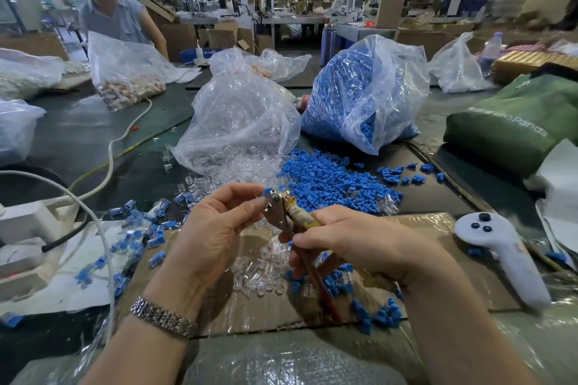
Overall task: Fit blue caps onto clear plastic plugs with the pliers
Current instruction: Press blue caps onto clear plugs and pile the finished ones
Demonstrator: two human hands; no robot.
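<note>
head view: fingertips (pixel 259 197) of the left hand (pixel 215 228) pinch a small piece with a blue cap (pixel 268 191) at the nose of the pliers (pixel 281 206); the piece is too small and too hidden to tell whether a clear plug sits under the cap. the thumb lies above and the fingers curl below. the right hand (pixel 353 244) is clenched around the pliers' handles, one wrapped in pale tape, the other reddish and running down past the palm. the pliers are held above a sheet of cardboard (pixel 422 228) (it looks covered in shiny film).

on the cardboard, under the hands, lies a small heap of clear plugs (pixel 259 275), with loose blue caps (pixel 378 312) to its right. just off the cardboard's left edge lie finished pieces (pixel 137 234), clear with blue ends, on white paper. beyond the cardboard's far edge a big pile of blue caps (pixel 328 181) spreads on the dark table (pixel 78 134), touching a spill of clear plugs to its left. behind these stand a bag of clear plugs (pixel 237 122) and a bag of blue caps (pixel 366 91), side by side. a white controller (pixel 500 253) rests at the cardboard's right corner. a metal watch band (pixel 162 319) circles the left wrist. far beyond the cardboard to the left, another person (pixel 112 12) stands at the table.
</note>
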